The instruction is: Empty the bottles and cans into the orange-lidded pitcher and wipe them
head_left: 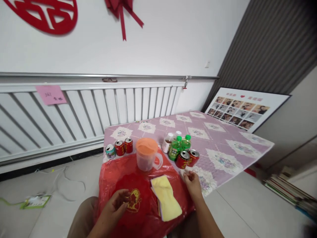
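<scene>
My left hand (pixel 119 203) hovers over a round red scalloped tray (pixel 123 183) with a gold design, its fingers apart and holding nothing visible. My right hand (pixel 193 183) is at the right edge of the red plastic sheet (pixel 109 173), just in front of two red cans. Its fingers are curled together, and whatever they may pinch is hidden. Folded yellow cloths (pixel 168 200) lie between my hands. Behind the tray stands a clear plastic pitcher (pixel 145 162) with an orange lid (pixel 147 146).
A teal can (pixel 110 152) and two red cans (pixel 119 148) stand left of the pitcher. To its right are green-capped bottles (pixel 175 149), white-capped bottles (pixel 167 144) and opened red cans (pixel 183 160). A patterned tablecloth (pixel 205 145) covers the table, beside a white radiator (pixel 109 109).
</scene>
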### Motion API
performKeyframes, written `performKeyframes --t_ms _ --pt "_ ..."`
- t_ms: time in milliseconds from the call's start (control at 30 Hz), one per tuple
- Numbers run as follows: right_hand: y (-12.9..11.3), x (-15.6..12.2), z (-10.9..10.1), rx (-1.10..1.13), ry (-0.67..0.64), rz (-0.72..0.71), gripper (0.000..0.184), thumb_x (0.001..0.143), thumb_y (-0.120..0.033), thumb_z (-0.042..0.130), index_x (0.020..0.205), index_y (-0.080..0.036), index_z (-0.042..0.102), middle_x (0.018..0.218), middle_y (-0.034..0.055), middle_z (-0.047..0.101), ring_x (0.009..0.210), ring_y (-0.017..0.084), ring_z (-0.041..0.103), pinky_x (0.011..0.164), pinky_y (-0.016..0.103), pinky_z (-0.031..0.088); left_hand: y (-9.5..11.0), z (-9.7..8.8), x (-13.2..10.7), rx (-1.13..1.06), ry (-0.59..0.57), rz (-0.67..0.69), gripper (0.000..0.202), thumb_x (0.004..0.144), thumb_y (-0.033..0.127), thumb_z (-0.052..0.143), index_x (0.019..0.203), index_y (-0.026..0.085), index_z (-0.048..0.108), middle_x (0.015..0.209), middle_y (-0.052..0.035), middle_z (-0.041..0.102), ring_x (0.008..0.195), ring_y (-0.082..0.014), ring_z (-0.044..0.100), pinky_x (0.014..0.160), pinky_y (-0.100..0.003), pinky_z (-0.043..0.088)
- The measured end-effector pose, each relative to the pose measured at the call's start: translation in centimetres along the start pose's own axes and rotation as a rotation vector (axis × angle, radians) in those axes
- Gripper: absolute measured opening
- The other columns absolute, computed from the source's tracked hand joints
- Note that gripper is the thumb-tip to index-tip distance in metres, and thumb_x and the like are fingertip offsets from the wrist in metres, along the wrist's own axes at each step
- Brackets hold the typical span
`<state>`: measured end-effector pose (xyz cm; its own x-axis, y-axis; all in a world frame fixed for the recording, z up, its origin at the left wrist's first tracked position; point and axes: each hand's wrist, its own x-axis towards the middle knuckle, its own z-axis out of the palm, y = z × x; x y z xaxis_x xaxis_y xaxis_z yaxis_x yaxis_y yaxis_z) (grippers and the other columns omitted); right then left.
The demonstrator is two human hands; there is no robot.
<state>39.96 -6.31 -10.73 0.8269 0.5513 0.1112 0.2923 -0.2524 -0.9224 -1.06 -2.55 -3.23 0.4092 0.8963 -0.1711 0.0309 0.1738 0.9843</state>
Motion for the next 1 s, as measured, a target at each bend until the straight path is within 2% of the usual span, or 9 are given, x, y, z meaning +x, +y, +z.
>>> performKeyframes --t_ms 133,267,433,600,667,733,800,833,1000 --pt "-0.6 -1.6 -0.7 -0.044 -0.022 -0.025 0.051 0.068 -0.056 0.057 0.103 -0.019 0.055 0.094 0.0103 0.071 0.09 0.027 0.068 0.088 0.041 0.052 0.2 -0.5 -0.2 -0.025 0.037 0.024 0.042 0.07 0.041 0.075 0.106 0.021 0.067 0.108 -0.0106 0.073 0.101 -0.0276 0.069 0.09 -0.039 0.055" --pt "-1.2 -3.6 -0.3 -0.102 -0.091 -0.057 0.048 0.07 -0.059 0.055 0.098 -0.021 0.061 0.098 0.0112 0.072 0.094 0.029 0.067 0.092 0.041 0.049 1.0 -1.4 0.1 0.044 0.096 0.04 0.036 0.072 0.037 0.071 0.104 0.023 0.067 0.11 -0.0085 0.074 0.105 -0.0275 0.069 0.093 -0.038 0.055" --pt "-1.6 -3.9 0.4 -0.156 -0.146 -0.044 0.044 0.069 -0.061 0.051 0.088 -0.023 0.062 0.094 0.0111 0.075 0.091 0.028 0.069 0.089 0.038 0.051 2.3 -2.8 2.5 0.3 0.192 0.191 0.036 0.074 0.031 0.065 0.108 0.022 0.068 0.115 -0.0087 0.073 0.109 -0.0271 0.067 0.099 -0.042 0.052" --pt "-1.1 -2.9 0.1 -0.236 -0.097 0.023 0.049 0.067 -0.063 0.045 0.087 -0.022 0.062 0.101 0.0171 0.074 0.097 0.034 0.068 0.089 0.045 0.05 4.5 -3.7 8.0 0.607 0.244 0.445 0.039 0.08 0.024 0.058 0.119 0.021 0.062 0.123 -0.0099 0.069 0.116 -0.0248 0.063 0.105 -0.042 0.048" --pt "-0.9 -2.7 0.1 -0.259 -0.092 0.033 0.048 0.067 -0.063 0.044 0.085 -0.022 0.062 0.1 0.0175 0.074 0.097 0.035 0.068 0.088 0.045 0.05 5.9 -3.8 10.8 0.754 0.288 0.484 0.042 0.081 0.023 0.058 0.123 0.019 0.06 0.127 -0.0116 0.067 0.12 -0.026 0.061 0.108 -0.042 0.046" --pt "-0.7 -2.6 0.1 -0.276 -0.094 0.036 0.046 0.068 -0.062 0.044 0.083 -0.023 0.061 0.099 0.0169 0.074 0.096 0.035 0.068 0.087 0.045 0.05 7.4 -3.7 13.6 0.8 0.304 0.472 0.047 0.081 0.023 0.061 0.128 0.019 0.057 0.127 -0.0118 0.066 0.12 -0.0278 0.06 0.106 -0.042 0.046" --pt "-0.7 -2.6 0.1 -0.291 -0.094 0.037 0.044 0.069 -0.062 0.044 0.082 -0.023 0.061 0.099 0.0166 0.074 0.096 0.035 0.068 0.086 0.044 0.05 8.7 -3.4 16.2 1.033 0.286 0.385 0.054 0.081 0.025 0.063 0.134 0.022 0.051 0.13 -0.0091 0.064 0.121 -0.0267 0.059 0.104 -0.04 0.045" --pt "-0.7 -2.6 0.2 -0.298 -0.093 0.038 0.043 0.069 -0.061 0.044 0.082 -0.024 0.061 0.099 0.0164 0.075 0.096 0.035 0.068 0.086 0.044 0.051 9.2 -3.3 17.4 1.065 0.293 0.368 0.059 0.08 0.026 0.065 0.136 0.021 0.049 0.133 -0.0101 0.062 0.123 -0.0274 0.057 0.106 -0.039 0.044" --pt "-0.7 -2.7 0.2 -0.338 -0.106 0.043 0.041 0.072 -0.06 0.042 0.081 -0.025 0.062 0.096 0.0151 0.075 0.091 0.034 0.069 0.079 0.041 0.051 10.0 -2.4 22.1 1.17 0.315 0.267 0.074 0.079 0.036 0.069 0.143 0.017 0.039 0.142 -0.0179 0.054 0.134 -0.0347 0.047 0.109 -0.047 0.036"
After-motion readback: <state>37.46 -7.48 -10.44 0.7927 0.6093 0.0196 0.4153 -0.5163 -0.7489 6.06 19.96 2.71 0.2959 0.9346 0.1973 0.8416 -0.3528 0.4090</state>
